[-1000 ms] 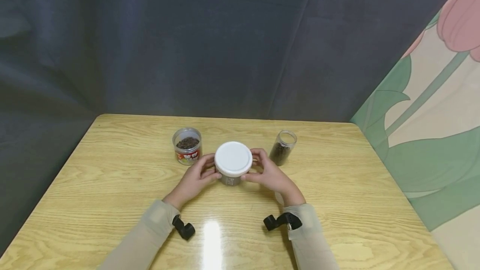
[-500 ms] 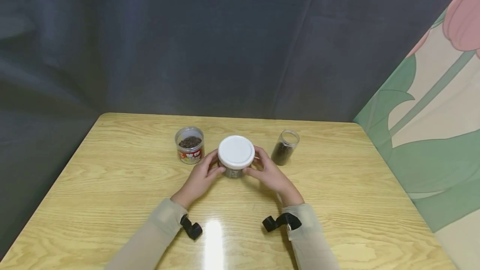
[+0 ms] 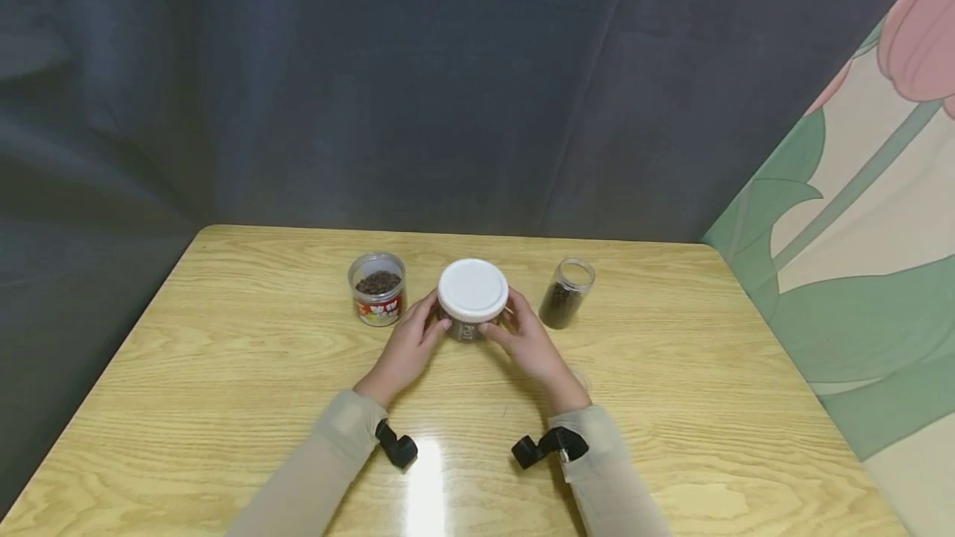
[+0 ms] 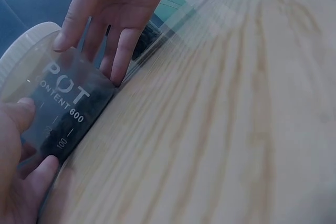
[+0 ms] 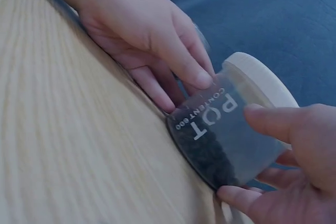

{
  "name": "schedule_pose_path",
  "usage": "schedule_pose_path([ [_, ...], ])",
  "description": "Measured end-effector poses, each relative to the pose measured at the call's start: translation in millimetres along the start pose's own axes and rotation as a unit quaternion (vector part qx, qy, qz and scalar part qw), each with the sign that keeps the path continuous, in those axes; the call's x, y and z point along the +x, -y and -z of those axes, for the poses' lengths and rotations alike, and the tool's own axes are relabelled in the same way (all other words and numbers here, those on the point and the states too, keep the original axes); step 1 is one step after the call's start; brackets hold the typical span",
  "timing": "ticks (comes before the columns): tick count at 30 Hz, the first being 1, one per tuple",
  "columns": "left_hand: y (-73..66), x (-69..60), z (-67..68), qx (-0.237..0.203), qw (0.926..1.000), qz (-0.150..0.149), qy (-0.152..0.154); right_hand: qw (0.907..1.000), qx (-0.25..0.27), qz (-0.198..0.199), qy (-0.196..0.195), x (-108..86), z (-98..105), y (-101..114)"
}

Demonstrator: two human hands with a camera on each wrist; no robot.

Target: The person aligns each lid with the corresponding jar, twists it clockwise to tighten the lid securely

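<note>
A clear jar [image 4: 71, 98] lettered POT, with dark contents at its bottom and a white lid [image 3: 473, 289], stands upright on the table between both hands. From one side the left hand [image 3: 406, 355] grips it, thumb on the front of its wall. The right hand [image 3: 531, 350] holds the opposite side; in the right wrist view the jar [image 5: 210, 129] shows between the fingers of the left hand [image 5: 142, 30] and right hand [image 5: 294, 156].
An uncovered jar [image 3: 380, 308] with a red label and dark brown bits stands left of the hands. To the right is a narrow uncovered glass jar [image 3: 561, 305] with dark contents. A clear round piece [image 3: 580, 379] lies by the right wrist. Dark cloth [image 3: 448, 89] hangs behind the table [image 3: 261, 313].
Both hands have moved the lidded jar away from the person and slightly right, toward the line between the two uncovered jars. Their hold on it continues.
</note>
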State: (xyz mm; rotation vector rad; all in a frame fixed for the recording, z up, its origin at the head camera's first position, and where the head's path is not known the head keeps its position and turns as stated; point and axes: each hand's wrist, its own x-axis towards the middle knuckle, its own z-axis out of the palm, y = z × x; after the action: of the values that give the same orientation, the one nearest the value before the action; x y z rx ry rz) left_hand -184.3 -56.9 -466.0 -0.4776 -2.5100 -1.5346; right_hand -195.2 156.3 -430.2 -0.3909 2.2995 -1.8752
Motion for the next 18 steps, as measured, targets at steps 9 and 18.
schedule_pose_path([
  [9,-1.9,1.0,-0.5,-0.007,0.9998,0.011,-0.015,0.9996,-0.013,0.020,-0.013,2.7,-5.2,-2.6],
  [18,-3.0,2.5,-2.2,-0.065,0.9964,0.054,-0.002,0.9997,0.005,0.018,-0.017,2.2,-8.4,-7.3],
])
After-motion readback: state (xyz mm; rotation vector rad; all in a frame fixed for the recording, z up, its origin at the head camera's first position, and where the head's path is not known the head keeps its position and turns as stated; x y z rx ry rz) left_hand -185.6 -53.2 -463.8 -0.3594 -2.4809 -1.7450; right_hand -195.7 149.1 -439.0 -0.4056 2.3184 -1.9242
